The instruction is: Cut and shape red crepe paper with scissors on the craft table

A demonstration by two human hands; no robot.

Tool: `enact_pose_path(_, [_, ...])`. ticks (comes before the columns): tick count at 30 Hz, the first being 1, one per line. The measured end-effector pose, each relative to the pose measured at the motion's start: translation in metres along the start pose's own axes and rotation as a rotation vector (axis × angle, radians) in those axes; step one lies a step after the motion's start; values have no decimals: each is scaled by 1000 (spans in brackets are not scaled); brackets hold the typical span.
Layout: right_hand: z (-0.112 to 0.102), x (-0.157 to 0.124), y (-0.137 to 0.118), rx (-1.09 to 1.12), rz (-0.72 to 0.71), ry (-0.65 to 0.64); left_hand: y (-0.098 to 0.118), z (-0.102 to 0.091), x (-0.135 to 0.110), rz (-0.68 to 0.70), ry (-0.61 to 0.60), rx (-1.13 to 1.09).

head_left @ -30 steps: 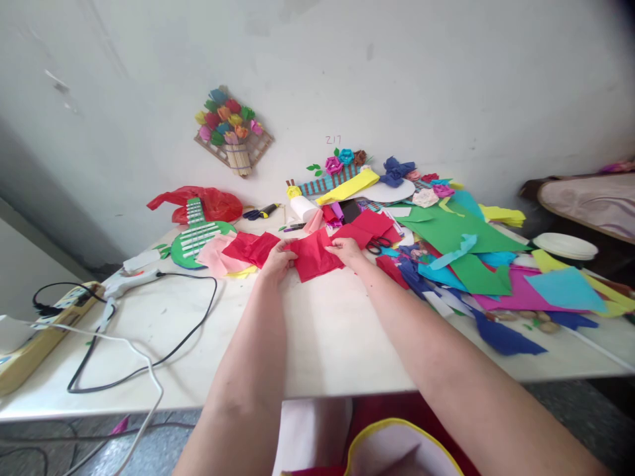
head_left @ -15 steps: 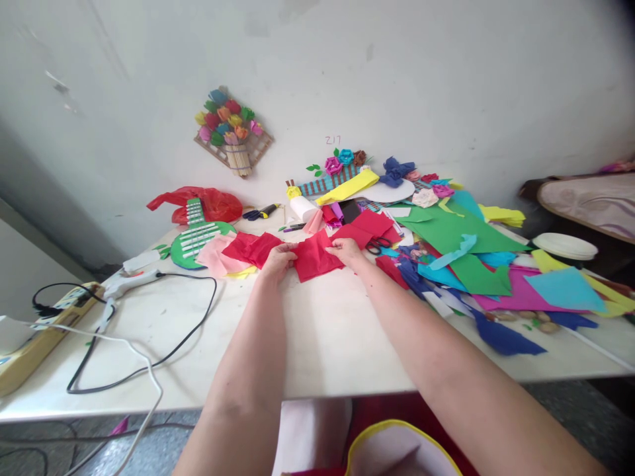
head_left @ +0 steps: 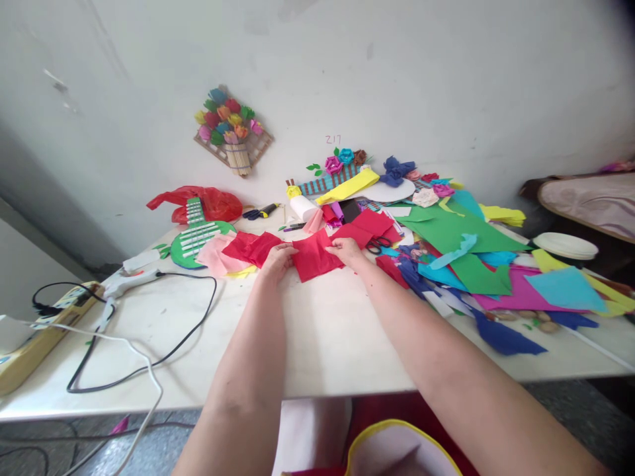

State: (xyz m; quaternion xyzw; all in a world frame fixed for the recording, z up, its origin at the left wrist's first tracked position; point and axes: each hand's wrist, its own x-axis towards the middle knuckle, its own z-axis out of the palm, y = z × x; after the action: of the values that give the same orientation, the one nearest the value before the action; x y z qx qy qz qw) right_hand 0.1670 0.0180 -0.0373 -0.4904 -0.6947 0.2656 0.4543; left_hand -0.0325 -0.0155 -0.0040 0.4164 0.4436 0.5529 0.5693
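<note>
A square of red crepe paper [head_left: 316, 256] spans the gap between my two hands, just above or on the table; which of the two I cannot tell. My left hand [head_left: 280, 259] pinches its left edge. At its upper right edge, the fingers of my right hand [head_left: 344, 251] are closed on the same sheet. Left of my left hand lie more crumpled red crepe pieces [head_left: 251, 248], partly over a pale pink piece [head_left: 215, 254]. Black-handled scissors [head_left: 378, 245] rest to the right of my right hand, beside other red paper [head_left: 364, 228].
A glue gun [head_left: 131, 283] with a looping black cord and a power strip [head_left: 44, 337] are at the left. A green guitar-shaped craft [head_left: 201, 241] lies behind them. Coloured paper scraps, including a green sheet [head_left: 461, 228], cover the right side. White plates [head_left: 565, 246] stand far right.
The left edge of the red paper has shifted very slightly and looks straighter beside my left fingers. Otherwise both hands keep nearly the same place.
</note>
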Motion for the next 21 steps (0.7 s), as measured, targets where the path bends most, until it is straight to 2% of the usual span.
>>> enact_pose_path(21, [-1,-2,-3,-17,6,-9,-2,-1,3,1,58,35])
